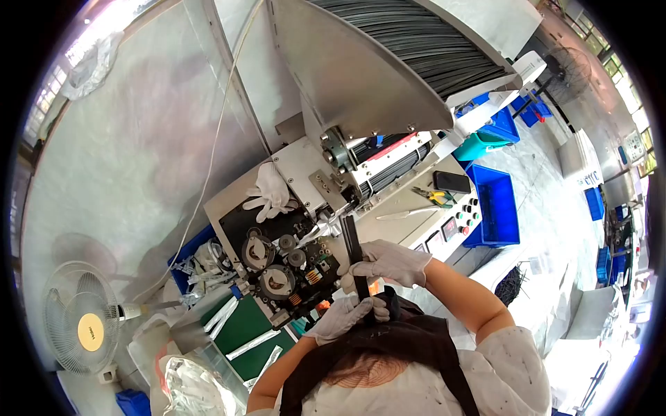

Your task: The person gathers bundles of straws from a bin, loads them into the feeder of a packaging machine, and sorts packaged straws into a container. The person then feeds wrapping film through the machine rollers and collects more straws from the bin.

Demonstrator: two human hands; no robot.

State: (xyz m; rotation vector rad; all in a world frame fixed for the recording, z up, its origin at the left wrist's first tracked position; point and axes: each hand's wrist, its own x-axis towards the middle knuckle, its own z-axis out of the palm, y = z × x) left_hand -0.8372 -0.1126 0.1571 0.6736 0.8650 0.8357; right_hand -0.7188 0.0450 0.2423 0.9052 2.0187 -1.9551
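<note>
In the head view I wear white gloves on both hands. A bundle of flat black strips (352, 239) stands lengthwise between them, in front of the machine. My right hand (390, 263) is closed around the middle of this bundle, thumb and fingers pressing on it. Close to my apron, my left hand (345, 317) has its fingers closed around the lower end. What that end looks like inside the glove is hidden. Just left of the strips is the machine's head (291, 267), with round rollers and small metal parts.
Above looms a large reel of black strip (416, 41). Pliers (433, 196), a phone (451, 182) and buttons (466, 220) are on the machine's top. Spare white gloves (270, 193) lie on the machine. A blue bin (496, 208) stands right; a fan (87, 326) stands left.
</note>
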